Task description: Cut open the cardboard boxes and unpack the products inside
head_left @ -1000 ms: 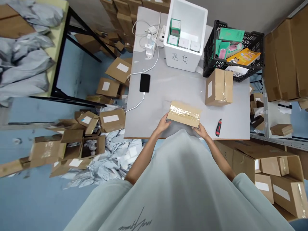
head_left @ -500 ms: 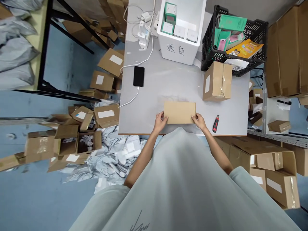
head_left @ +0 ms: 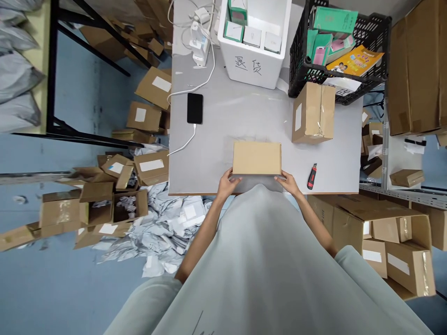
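A flat brown cardboard box [head_left: 257, 158] lies near the table's front edge, over what looks like a sheet of clear plastic. My left hand [head_left: 228, 184] is at its near left corner, fingers at the side and thumb along the front. At the near right corner, my right hand [head_left: 289, 182] holds it in the same manner. Part of the fingers on both hands is hidden by the box. To the right of it lies a red and black utility knife [head_left: 312, 177], apart from my hands.
A taped carton [head_left: 313, 114] stands on the right of the table, before a black crate [head_left: 298, 77] of green boxes. At the back is a white bin [head_left: 253, 70]. A phone [head_left: 194, 108] with a white cable lies left. Grey mailing bags [head_left: 167, 232] cover the floor.
My thumbs have slipped off the box's top to its front edge, and both hands now sit at its near corners. The view has shifted slightly.
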